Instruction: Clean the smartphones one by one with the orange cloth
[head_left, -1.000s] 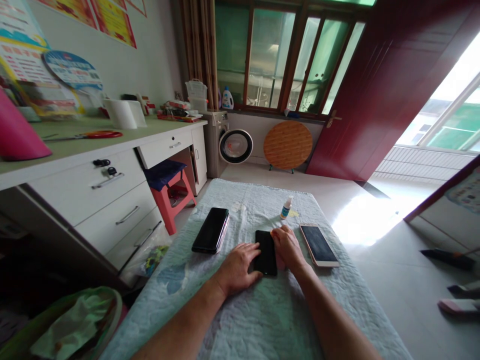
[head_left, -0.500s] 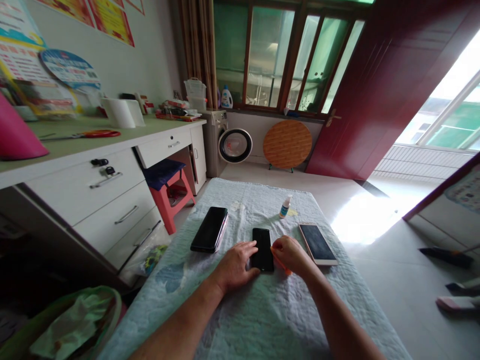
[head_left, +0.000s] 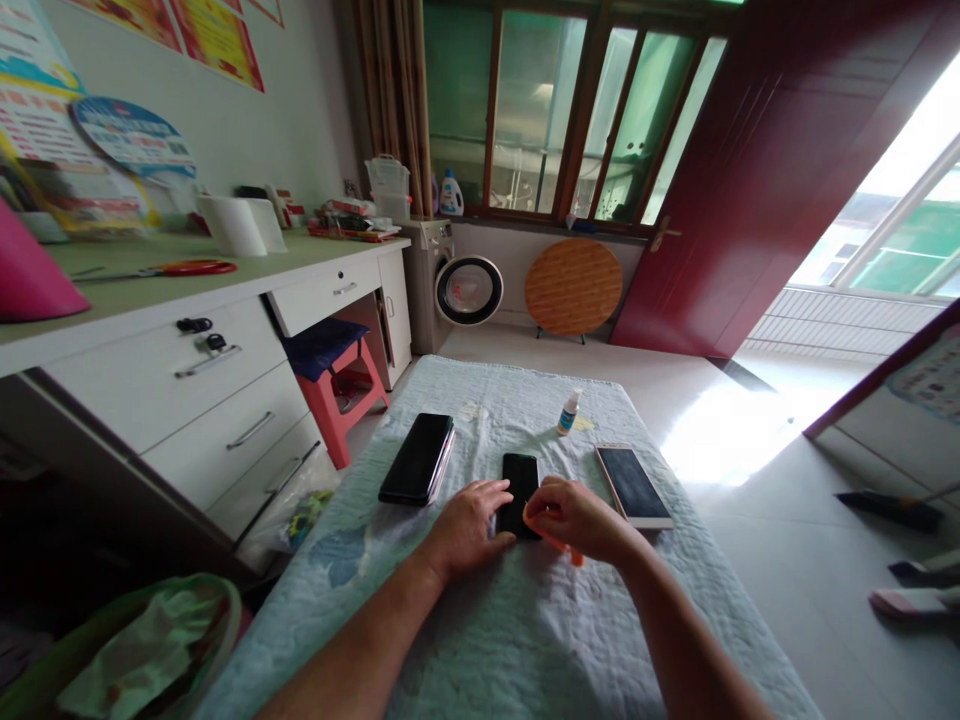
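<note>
A black phone (head_left: 519,473) lies screen up on the pale quilted cloth (head_left: 510,620) that covers the table. My left hand (head_left: 466,527) rests on the phone's left edge, fingers spread and pressed down on it. My right hand (head_left: 574,518) is closed around a small orange cloth (head_left: 561,546), held over the phone's near right corner. A stack of dark phones (head_left: 417,459) lies to the left. A gold-edged phone (head_left: 634,485) lies to the right. A small spray bottle (head_left: 568,413) stands behind the black phone.
A long white desk with drawers (head_left: 217,350) runs along the left wall, a red stool (head_left: 337,385) under it. A green bag (head_left: 142,650) sits at the near left. A washing machine (head_left: 457,285) and a round wooden tabletop (head_left: 574,288) stand by the far wall.
My right hand has slid from the phone's far right side toward its near end, and the orange cloth now shows under it. My left hand has stayed on the phone.
</note>
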